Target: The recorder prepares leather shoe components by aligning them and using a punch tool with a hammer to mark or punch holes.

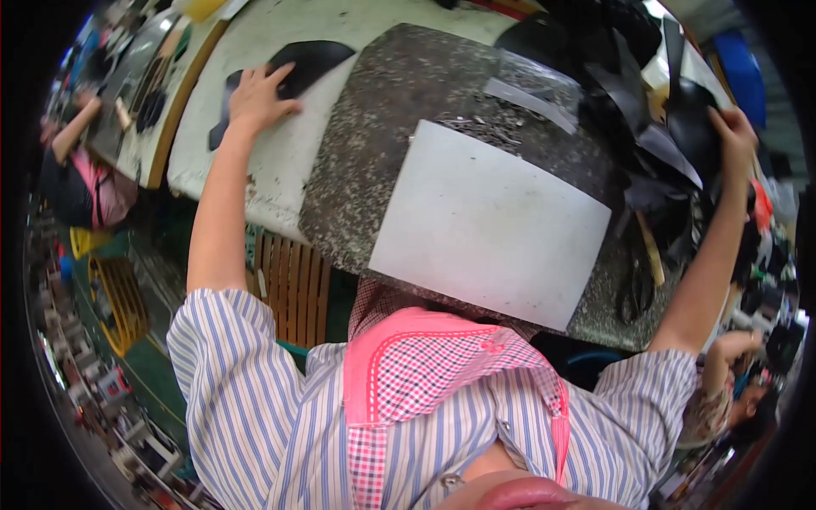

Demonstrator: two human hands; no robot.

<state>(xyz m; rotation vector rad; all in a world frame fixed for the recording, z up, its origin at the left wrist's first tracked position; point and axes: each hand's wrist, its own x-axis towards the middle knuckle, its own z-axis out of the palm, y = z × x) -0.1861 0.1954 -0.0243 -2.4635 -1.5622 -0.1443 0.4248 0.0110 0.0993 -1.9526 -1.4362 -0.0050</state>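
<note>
Black leather piece [308, 59]: flat on the white table [280, 153], far left.
Left hand [257, 95]: fingers spread, pressing it.
Right hand [733, 127]: curled on a black leather heap [654, 110], far right.
Between: speckled cutting block [408, 93] with white sheet [489, 221].

Blue-white striped shirt [255, 399], short sleeves; pink checked apron bib [442, 365] w/ pink trim.

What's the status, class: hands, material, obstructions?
Left hand flat on black cut piece. Right hand gripping black material pile. White board lies between, untouched.
</note>
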